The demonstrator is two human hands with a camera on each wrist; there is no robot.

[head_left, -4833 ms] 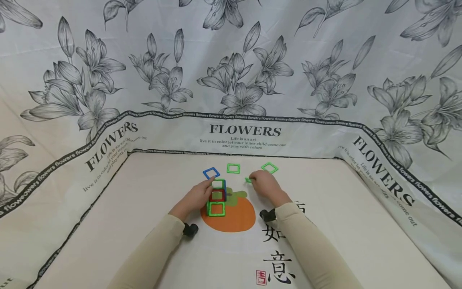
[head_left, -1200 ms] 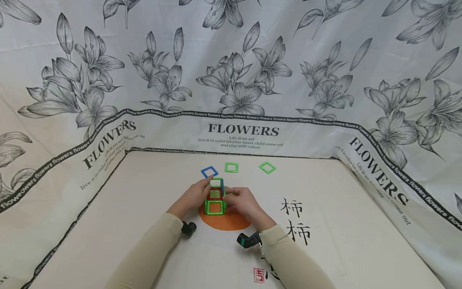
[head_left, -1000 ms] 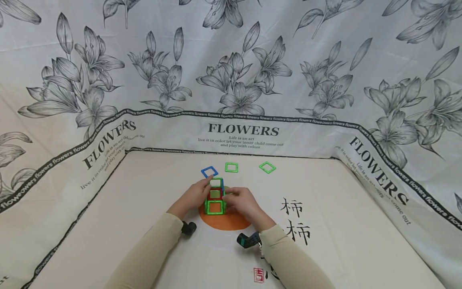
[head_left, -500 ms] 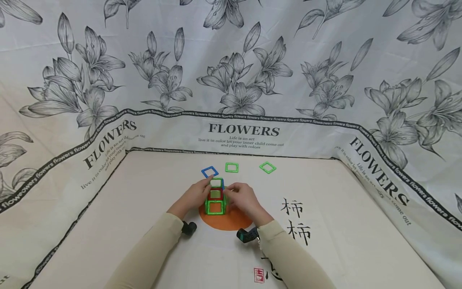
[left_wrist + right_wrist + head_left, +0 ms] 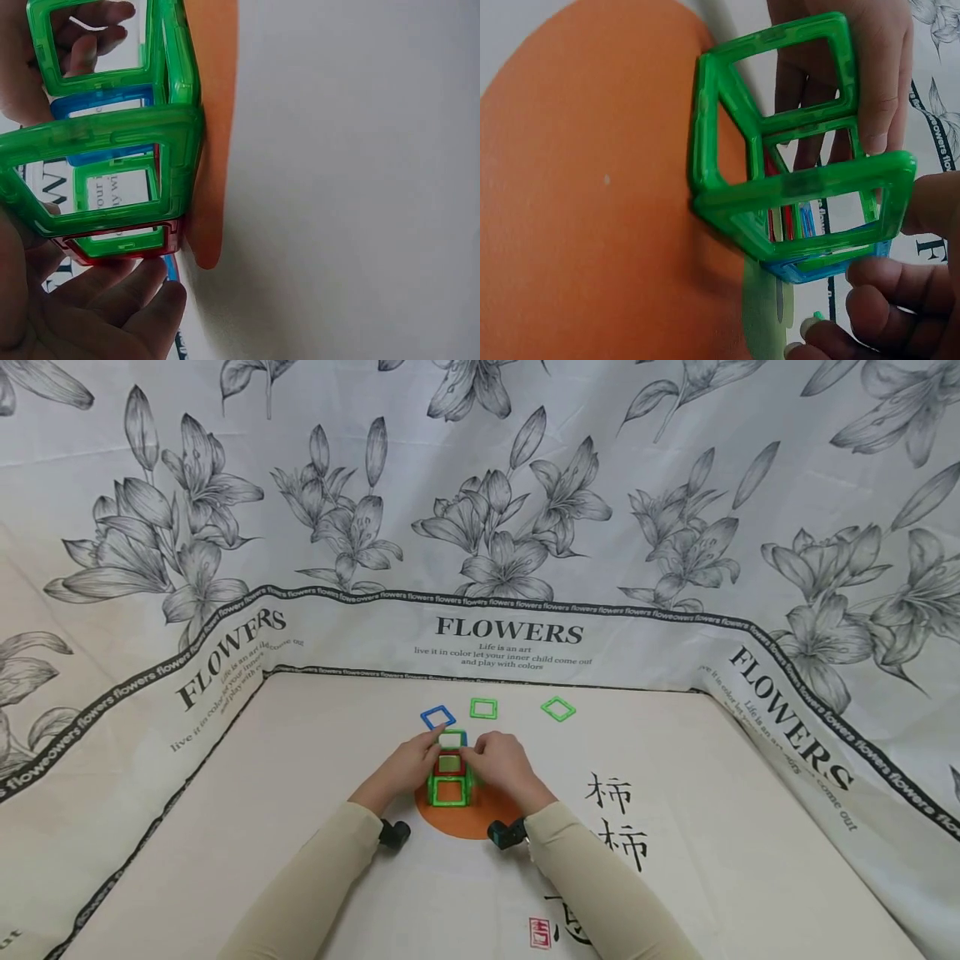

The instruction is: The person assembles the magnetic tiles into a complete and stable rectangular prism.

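A box-like structure of square magnetic tiles stands on the orange persimmon print. Its see-through frames are mostly green, with a red tile along the left-hand side and a blue tile at the right. My left hand grips the structure's left side, with fingers under the red tile's edge in the left wrist view and a fingertip by the top far edge. At the upper right edge, my right hand pinches with thumb and curled fingers. Its fingers hide part of that side in the head view.
Beyond the structure lie a loose blue tile and two loose green tiles, one straight and one turned. The white cloth bears black characters and a red seal print. Flowered fabric walls the table's back and sides.
My right hand picked up a green tile near the back and brought it to the structure's right side. Since then it has slid up to the top right edge; my left hand has stayed put.
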